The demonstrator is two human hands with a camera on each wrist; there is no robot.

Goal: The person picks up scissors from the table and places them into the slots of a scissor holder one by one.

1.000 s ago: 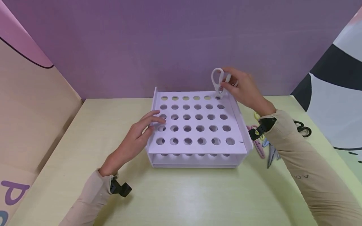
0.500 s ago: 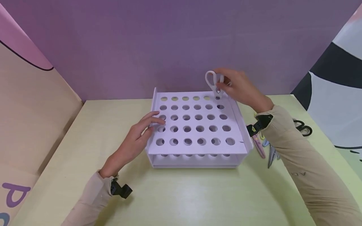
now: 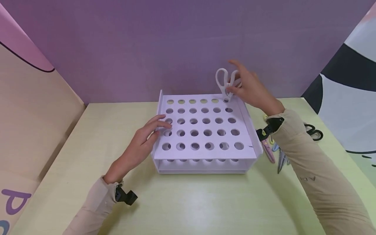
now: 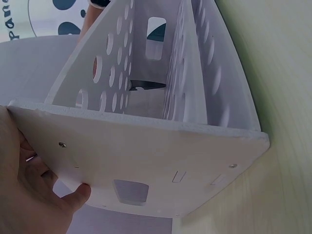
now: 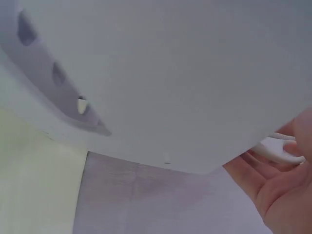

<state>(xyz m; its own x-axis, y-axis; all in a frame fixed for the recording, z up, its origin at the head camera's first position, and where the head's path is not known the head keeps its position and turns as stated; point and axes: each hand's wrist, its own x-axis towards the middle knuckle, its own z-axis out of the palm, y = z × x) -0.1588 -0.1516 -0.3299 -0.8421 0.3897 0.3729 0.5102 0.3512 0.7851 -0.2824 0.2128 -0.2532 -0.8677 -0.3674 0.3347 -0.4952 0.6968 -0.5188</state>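
A white rack (image 3: 200,127) with rows of round holes stands on the table. My left hand (image 3: 141,142) holds its left side panel, fingers over the top edge, with the thumb (image 4: 78,196) against the outer face in the left wrist view. At the back right corner hole, my right hand (image 3: 251,86) pinches white-handled scissors (image 3: 222,80), with the index finger lifted off. Their blades point down through the hole; a dark blade (image 4: 148,86) shows inside the rack in the left wrist view. In the right wrist view, a pale tip (image 5: 82,105) shows in a lower hole.
Right of the rack lie several scissors, including pink scissors (image 3: 268,151), a pair with grey blades (image 3: 281,161) and black-handled scissors (image 3: 315,133), partly hidden by my right forearm. A purple wall (image 3: 132,49) rises behind the table (image 3: 199,202).
The white scissors tilted a little left, then swung back and rose slightly, still in the corner hole. My right index finger has lifted from the handle. My left hand has stayed in place.
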